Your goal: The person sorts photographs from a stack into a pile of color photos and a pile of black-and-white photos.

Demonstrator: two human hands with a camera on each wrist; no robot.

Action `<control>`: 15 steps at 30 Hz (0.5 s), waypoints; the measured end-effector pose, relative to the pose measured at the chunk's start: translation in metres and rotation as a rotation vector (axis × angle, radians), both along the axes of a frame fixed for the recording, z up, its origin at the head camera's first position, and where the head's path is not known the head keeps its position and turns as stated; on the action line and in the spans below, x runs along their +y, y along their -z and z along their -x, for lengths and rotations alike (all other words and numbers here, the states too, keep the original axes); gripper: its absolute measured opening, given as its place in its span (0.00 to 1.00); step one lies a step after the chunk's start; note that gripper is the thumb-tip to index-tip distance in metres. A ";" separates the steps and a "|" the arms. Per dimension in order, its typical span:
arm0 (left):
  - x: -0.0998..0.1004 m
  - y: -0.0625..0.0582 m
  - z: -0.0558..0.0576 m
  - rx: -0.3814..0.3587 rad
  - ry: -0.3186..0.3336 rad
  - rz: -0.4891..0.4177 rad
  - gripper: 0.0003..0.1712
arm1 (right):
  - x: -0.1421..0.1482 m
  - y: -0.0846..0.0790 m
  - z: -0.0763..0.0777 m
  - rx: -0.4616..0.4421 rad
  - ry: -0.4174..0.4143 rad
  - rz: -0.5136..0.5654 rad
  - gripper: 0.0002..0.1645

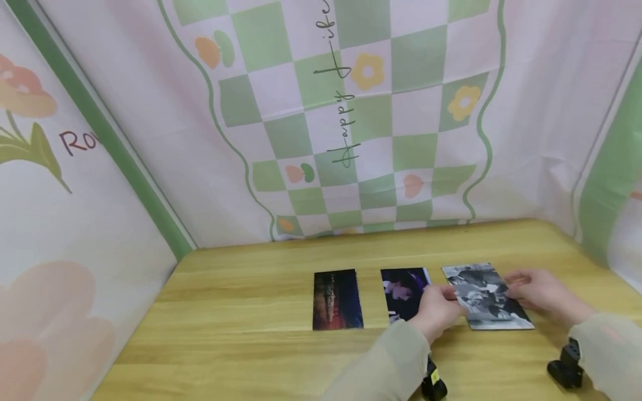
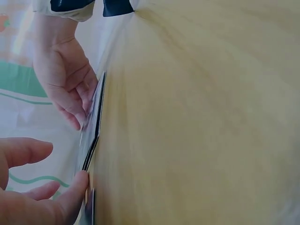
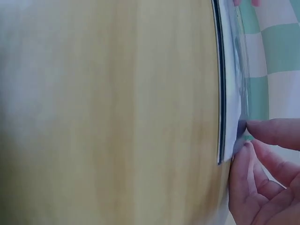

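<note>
A black-and-white photo print lies at the right of the table, between the two hands. Its edge in the right wrist view shows dark and white layers, as if more than one sheet were stacked. My left hand touches the print's left edge with one fingertip; another finger stands apart from it in the left wrist view. At the opposite edge, my right hand pinches the print between thumb and fingers. Beside the left hand lies a dark purple photo, partly covered by that hand.
Further left, a dark photo of a lit building lies flat on the wooden table. A green-and-white checked cloth hangs behind the table, with printed fabric on the left side. Black cameras are strapped at both wrists.
</note>
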State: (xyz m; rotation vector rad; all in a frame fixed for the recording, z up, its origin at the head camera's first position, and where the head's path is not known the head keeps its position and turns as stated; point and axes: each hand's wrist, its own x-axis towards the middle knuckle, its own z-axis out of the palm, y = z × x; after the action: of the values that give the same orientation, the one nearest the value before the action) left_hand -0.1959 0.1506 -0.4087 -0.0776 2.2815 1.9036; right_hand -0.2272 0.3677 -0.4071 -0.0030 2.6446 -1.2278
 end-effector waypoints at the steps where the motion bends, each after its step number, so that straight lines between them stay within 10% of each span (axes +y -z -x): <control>1: 0.000 0.000 0.000 -0.002 0.004 0.010 0.22 | 0.000 0.000 0.000 -0.003 0.004 -0.005 0.31; 15: -0.002 -0.005 -0.002 -0.046 0.006 0.023 0.21 | -0.003 -0.004 -0.002 0.054 0.008 -0.075 0.28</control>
State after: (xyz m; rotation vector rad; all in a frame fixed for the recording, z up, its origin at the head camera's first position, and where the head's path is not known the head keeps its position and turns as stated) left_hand -0.1943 0.1481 -0.4042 -0.1159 2.2717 1.8526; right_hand -0.2256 0.3647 -0.4036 -0.0141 2.7382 -1.1456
